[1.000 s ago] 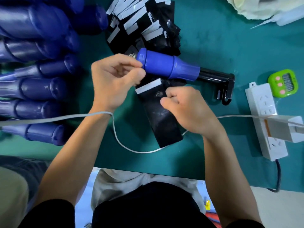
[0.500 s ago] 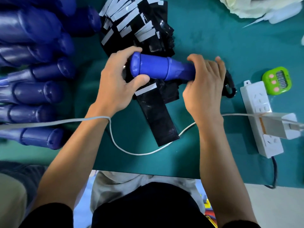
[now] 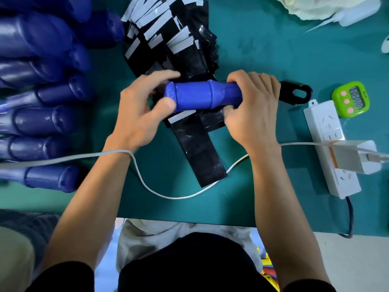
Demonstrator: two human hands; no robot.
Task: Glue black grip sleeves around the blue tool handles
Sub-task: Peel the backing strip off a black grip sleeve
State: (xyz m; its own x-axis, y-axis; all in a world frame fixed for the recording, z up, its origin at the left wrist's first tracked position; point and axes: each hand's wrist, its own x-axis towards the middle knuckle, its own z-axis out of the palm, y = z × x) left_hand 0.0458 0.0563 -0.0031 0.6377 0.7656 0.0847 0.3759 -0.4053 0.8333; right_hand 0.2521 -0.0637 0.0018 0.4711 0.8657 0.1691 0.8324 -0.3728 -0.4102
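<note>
A blue tool handle (image 3: 195,95) lies sideways over the green mat, its black metal end (image 3: 295,92) sticking out to the right. My right hand (image 3: 252,110) grips the handle's narrow right part. My left hand (image 3: 141,110) holds the butt end, thumb in front and fingers curled behind. Under the handle lies a black grip sleeve (image 3: 195,148) with a white tape strip (image 3: 182,115) at its top edge, running toward me. A pile of more black sleeves (image 3: 172,39) sits behind.
Several blue handles (image 3: 46,121) are stacked at the left. A white power strip (image 3: 328,144) with a plugged adapter and a green timer (image 3: 350,99) sit at the right. A white cable (image 3: 168,194) crosses the mat under my wrists. White cloth (image 3: 328,7) lies at the far right.
My right hand left the sleeve and took the handle's narrow part. My left hand shifted from pinching at the tape to holding the butt end. The handle came down over the sleeve's taped edge.
</note>
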